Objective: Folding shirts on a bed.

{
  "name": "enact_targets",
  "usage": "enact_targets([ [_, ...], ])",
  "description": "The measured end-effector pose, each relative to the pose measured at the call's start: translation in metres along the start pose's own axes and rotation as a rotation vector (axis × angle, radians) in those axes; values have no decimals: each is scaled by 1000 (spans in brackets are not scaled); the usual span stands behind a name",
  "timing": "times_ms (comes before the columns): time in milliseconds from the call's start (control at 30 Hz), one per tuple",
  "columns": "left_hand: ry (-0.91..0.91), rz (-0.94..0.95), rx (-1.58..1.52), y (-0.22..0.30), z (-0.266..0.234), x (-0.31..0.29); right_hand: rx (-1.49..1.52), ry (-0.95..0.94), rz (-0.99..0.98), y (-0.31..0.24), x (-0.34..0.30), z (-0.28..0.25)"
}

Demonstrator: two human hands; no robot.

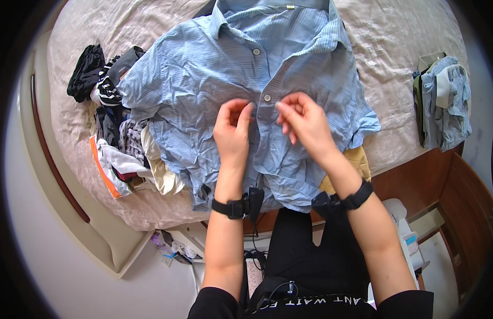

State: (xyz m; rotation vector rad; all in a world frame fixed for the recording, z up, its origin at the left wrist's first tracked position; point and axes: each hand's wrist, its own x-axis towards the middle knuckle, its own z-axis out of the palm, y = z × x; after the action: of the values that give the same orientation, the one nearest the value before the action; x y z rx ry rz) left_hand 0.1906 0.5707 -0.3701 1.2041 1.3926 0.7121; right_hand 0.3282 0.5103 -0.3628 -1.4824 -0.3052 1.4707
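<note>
A light blue striped short-sleeved shirt [204, 80] lies spread front side up on the bed, collar at the far end. Two pale buttons show down its front. Over the left side of the front opening is my left hand [234, 125], its fingers loosely curled and the thumb near the index finger. Across the opening, my right hand [304, 119] is also half curled, with the lower fingers apart. I see nothing held in either hand. Whether the fingertips touch the cloth, I cannot tell. Each wrist wears a black strap with a small device.
Crumpled dark, striped and white clothes [116, 127] are heaped left of the shirt. Folded blue and green garments [443, 101] lie at the bed's right edge. Yellow cloth [357, 162] shows under the shirt's near right side. The bed [384, 32] has a pale cover.
</note>
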Motion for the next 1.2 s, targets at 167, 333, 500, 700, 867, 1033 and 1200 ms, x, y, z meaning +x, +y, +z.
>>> enact_targets([
  [167,-155,211,411,-29,-16,-36,-591,121,-258,33,-32,21],
  [333,-105,205,525,-28,-3,-45,-754,219,-257,47,-28,33],
  [500,-93,193,472,-35,-5,-41,-628,209,-264,55,-29,25],
  [700,-48,198,504,-37,-3,-34,-527,207,-224,53,-32,24],
  [867,-73,296,560,-37,-13,-32,-540,216,-400,50,-31,27],
  [1033,-121,178,432,-27,-18,-47,-502,211,-343,54,-30,27],
  [1200,-73,143,369,-24,-20,-50,-372,142,-253,57,-29,28],
])
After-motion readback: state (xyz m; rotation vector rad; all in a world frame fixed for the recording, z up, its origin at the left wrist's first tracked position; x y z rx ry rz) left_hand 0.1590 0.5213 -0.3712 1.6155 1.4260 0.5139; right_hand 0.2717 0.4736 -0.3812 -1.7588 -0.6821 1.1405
